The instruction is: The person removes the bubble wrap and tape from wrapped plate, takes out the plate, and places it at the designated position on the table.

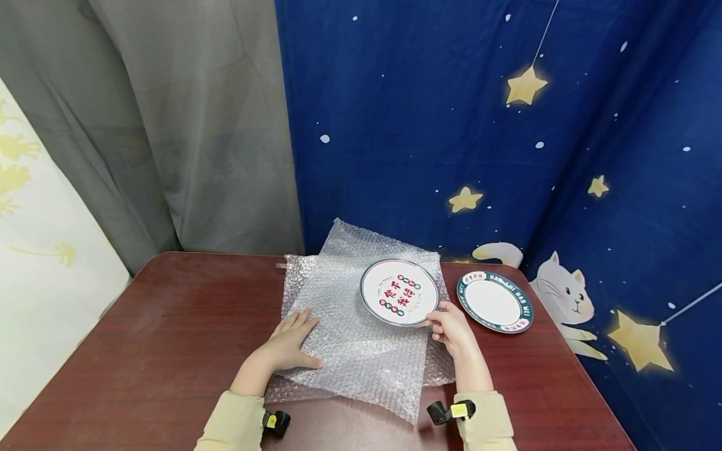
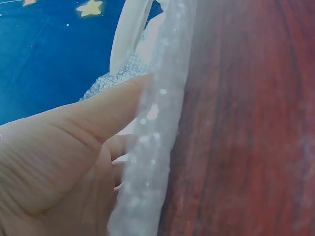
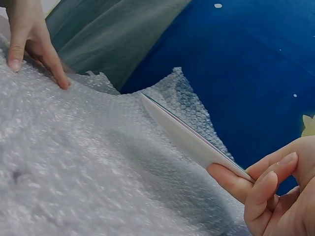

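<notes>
My right hand [image 1: 453, 329] pinches the near right rim of a white plate [image 1: 389, 285] with a dark rim and red and green lettering. In the right wrist view that plate [image 3: 187, 137] is tilted over the bubble wrap [image 3: 74, 162], its far edge raised. Two or more sheets of bubble wrap [image 1: 355, 357] lie overlapping on the table. On their left edge rests my left hand [image 1: 290, 347], its fingers spread. The left wrist view shows the left thumb [image 2: 108, 108] against a bubble wrap edge [image 2: 152, 147].
A second plate [image 1: 493, 302], white with a green lettered rim, lies on the right of the brown table [image 1: 186, 332]. Behind the table hang a grey curtain [image 1: 214, 125] and a blue star-patterned curtain [image 1: 406, 125].
</notes>
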### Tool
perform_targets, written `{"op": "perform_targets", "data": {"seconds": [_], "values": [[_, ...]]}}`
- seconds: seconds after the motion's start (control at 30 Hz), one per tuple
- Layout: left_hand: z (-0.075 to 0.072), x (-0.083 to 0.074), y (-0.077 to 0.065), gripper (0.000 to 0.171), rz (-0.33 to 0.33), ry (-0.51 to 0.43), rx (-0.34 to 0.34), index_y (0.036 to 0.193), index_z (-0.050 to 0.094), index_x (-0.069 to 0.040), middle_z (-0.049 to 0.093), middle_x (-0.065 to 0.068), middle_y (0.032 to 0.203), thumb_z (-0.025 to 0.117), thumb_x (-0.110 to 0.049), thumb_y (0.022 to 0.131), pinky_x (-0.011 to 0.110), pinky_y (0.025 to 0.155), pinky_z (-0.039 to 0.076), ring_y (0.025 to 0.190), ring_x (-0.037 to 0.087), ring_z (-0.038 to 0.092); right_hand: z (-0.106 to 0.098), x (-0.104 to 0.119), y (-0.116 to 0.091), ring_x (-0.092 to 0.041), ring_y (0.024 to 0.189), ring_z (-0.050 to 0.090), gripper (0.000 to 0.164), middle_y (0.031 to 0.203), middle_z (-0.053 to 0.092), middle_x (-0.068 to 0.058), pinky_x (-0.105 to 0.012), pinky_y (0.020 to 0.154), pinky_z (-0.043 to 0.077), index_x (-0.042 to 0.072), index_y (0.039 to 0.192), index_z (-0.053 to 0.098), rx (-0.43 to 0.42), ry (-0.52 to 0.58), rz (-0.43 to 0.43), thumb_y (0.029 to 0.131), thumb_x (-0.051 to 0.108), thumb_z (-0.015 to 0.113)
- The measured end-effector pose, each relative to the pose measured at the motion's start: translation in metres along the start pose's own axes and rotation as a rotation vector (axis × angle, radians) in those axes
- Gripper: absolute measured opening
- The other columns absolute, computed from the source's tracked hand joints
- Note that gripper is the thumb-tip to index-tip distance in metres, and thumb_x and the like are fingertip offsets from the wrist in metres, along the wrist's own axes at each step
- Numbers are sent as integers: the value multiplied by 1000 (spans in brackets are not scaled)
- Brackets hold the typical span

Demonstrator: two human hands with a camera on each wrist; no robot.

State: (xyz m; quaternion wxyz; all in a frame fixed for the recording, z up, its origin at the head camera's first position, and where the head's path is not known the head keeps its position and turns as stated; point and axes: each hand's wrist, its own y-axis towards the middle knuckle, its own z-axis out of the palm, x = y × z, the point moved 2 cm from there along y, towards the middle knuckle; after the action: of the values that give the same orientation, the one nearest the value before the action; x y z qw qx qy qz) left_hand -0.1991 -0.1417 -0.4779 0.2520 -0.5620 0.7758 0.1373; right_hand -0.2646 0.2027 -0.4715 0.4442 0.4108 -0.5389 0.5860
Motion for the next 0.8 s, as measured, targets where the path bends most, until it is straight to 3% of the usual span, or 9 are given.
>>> {"op": "perform_targets", "data": {"seconds": [0.2, 0.8], "values": [[0, 1, 2, 96, 0, -3, 3, 146, 37, 0, 18, 26, 153, 82, -40, 72, 60, 109, 9, 140, 44, 10, -8, 3, 0, -1, 41, 32, 27, 66, 63, -7, -16, 41, 32, -4, 116, 37, -12, 8, -10, 91, -5, 48], [4, 6, 4, 95, -6, 0, 0, 146, 36, -2, 18, 24, 154, 81, -41, 72, 59, 110, 8, 141, 43, 9, -33, 10, -3, 0, 43, 34, 24, 67, 65, -5, -16, 43, 33, -3, 115, 39, -82, 40, -8, 93, -4, 49]]}}
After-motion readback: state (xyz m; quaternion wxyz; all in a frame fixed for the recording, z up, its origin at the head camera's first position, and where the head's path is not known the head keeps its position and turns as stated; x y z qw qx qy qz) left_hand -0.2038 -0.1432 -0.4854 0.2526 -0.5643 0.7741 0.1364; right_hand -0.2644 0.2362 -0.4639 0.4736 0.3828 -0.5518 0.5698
